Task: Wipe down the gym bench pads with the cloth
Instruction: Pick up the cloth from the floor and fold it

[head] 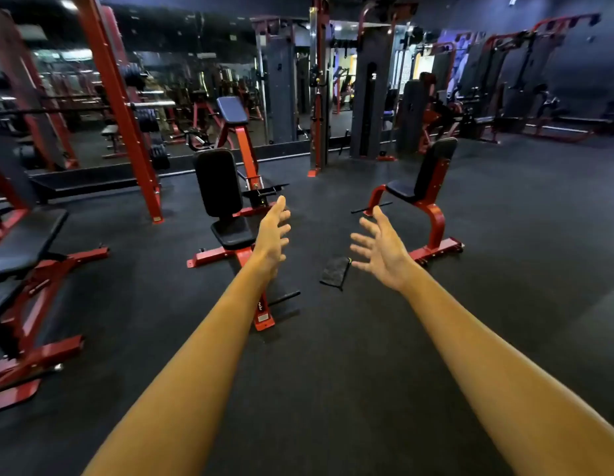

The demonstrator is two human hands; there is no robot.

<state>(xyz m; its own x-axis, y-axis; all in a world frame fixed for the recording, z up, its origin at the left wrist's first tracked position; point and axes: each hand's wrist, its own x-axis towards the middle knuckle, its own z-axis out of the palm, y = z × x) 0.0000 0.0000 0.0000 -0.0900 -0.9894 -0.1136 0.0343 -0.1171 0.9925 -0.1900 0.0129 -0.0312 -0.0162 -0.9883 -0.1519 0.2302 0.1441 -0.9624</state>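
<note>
Left hand [273, 235] and right hand [381, 250] spread wide, empty; stoop and take cloth [336, 271] by one edge first

Dark rubber floor [333, 365], mirrored wall [195, 67]

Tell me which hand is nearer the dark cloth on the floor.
Right. The right hand is open just right of the cloth, fingertips beside its top corner. The left hand, also open, sits farther off to its upper left.
</note>
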